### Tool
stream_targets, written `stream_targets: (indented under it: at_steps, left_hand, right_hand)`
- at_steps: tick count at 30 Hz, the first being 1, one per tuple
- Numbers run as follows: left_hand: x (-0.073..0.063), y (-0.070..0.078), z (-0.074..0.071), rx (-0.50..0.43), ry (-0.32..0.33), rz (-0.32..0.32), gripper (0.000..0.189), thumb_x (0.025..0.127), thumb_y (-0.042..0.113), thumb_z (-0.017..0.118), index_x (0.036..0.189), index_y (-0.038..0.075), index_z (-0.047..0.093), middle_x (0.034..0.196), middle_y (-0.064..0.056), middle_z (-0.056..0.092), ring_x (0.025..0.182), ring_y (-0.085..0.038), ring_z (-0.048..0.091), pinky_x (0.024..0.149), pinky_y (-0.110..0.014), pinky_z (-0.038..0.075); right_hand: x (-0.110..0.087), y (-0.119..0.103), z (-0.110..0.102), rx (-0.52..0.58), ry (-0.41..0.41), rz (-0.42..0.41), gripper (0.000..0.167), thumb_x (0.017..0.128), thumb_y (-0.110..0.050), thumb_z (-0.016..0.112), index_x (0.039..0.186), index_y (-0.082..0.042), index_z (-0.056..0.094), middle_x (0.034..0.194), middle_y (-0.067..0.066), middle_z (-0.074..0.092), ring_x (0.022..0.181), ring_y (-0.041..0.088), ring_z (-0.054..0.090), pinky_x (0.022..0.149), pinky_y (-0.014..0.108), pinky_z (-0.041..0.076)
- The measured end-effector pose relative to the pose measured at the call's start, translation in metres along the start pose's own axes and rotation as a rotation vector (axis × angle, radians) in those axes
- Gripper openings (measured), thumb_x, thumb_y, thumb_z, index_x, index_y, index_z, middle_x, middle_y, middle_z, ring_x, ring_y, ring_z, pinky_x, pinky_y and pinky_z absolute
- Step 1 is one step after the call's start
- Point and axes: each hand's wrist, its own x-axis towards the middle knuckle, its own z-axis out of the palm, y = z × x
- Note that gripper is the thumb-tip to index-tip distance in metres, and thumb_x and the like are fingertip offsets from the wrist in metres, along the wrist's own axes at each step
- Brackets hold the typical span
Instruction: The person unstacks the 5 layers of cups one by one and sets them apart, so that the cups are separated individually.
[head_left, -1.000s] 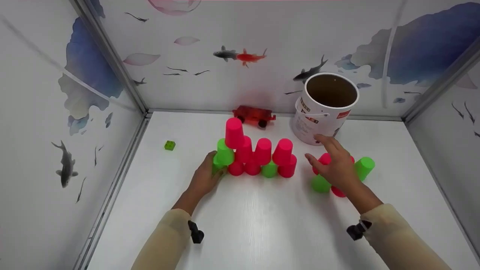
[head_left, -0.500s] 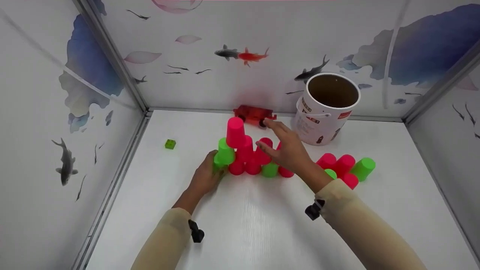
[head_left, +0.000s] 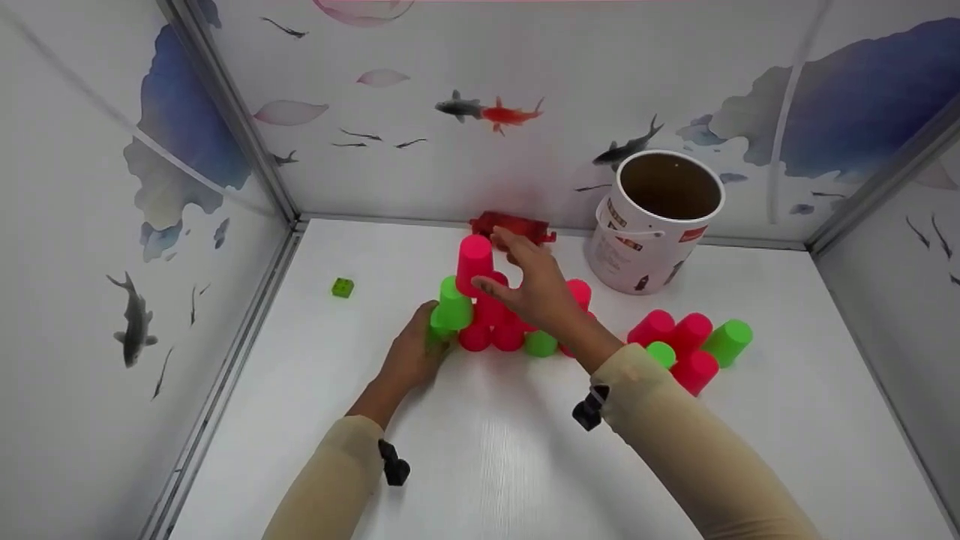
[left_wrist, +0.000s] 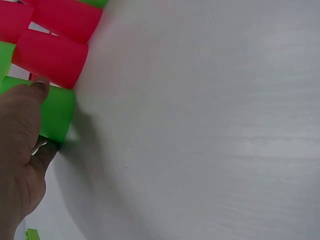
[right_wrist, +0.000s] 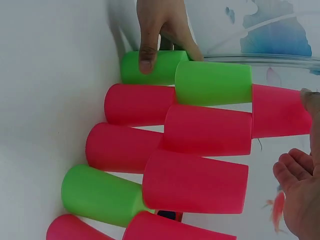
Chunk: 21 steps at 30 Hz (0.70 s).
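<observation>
A stack of upside-down pink and green cups stands on the white table. My left hand (head_left: 415, 349) grips the green cup (left_wrist: 57, 115) at the left end of the bottom row, its thumb in front. Above that sits another green cup (right_wrist: 215, 82), beside a pink cup (right_wrist: 207, 130) in the second row. A single pink cup (head_left: 475, 264) tops the stack at the left. Close to it, my right hand (head_left: 541, 289) has its fingers spread; in the right wrist view the thumb overlaps the cup's edge, and I cannot tell if it touches. The right hand hides part of the stack.
Several loose pink cups (head_left: 693, 331) and green cups (head_left: 728, 343) stand at the right. Behind the stack lies a red toy vehicle (head_left: 517, 225), partly hidden. A white bucket (head_left: 637, 259) stands at the back right. A small green block (head_left: 343, 287) lies at the left.
My right hand has moved left from the loose cups at the right, across the stack, to beside the top pink cup. The left hand has stayed on the bottom green cup.
</observation>
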Motion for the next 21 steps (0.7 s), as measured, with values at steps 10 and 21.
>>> stream_targets:
  at_steps: [10,21]
  left_hand:
    - [-0.001,0.0,0.002,-0.007,-0.003,0.006,0.071,0.109,0.034,0.072,0.168,0.026,0.033,0.161,-0.002,0.057,0.155,-0.027,0.053,0.131,-0.055,0.043]
    - [0.0,-0.002,0.001,0.005,0.01,0.025,0.071,0.109,0.032,0.073,0.168,0.024,0.033,0.16,-0.003,0.058,0.152,-0.027,0.055,0.129,-0.054,0.045]
  right_hand:
    - [0.008,-0.004,0.015,0.062,0.035,0.075,0.083,0.095,-0.026,0.091,0.165,-0.011,0.048,0.159,0.01,0.06,0.147,0.031,0.061,0.117,0.043,0.058]
    - [0.002,-0.003,-0.002,0.077,0.089,-0.061,0.071,0.097,-0.02,0.088,0.157,-0.006,0.055,0.149,0.012,0.068,0.138,0.03,0.069,0.111,0.045,0.062]
